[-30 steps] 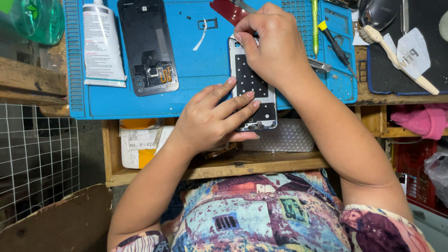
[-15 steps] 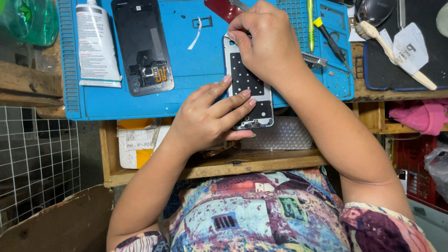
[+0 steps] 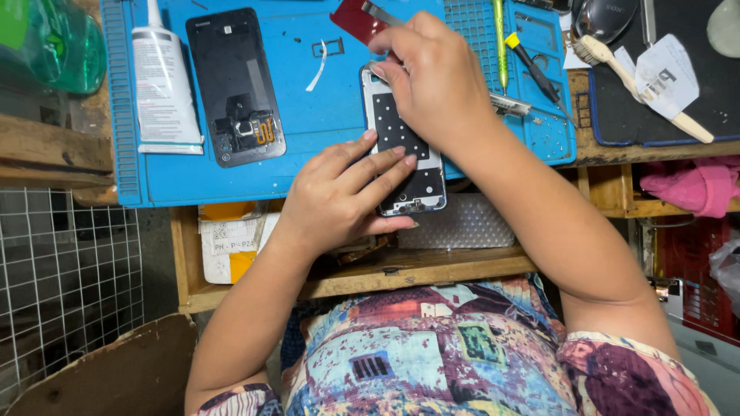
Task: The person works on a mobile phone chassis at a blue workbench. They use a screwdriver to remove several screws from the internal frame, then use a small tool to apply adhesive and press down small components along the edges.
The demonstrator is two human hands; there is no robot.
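Observation:
A white phone frame with a black inner panel lies at the front edge of a blue repair mat. My left hand presses flat on its lower left side, fingers spread across it. My right hand is closed over the frame's top end and pinches metal tweezers, whose tips stick out above a dark red plastic card. A second, black phone body with exposed parts lies face down on the mat, left of my hands.
A white glue tube lies at the mat's left edge, a green bottle beyond it. Screwdrivers sit on the mat's right side. A brush and paper lie on a dark mat at right. An open wooden drawer sits below.
Both hands stay on the white phone frame. My right hand has shifted slightly at its top end; the view itself moved a little.

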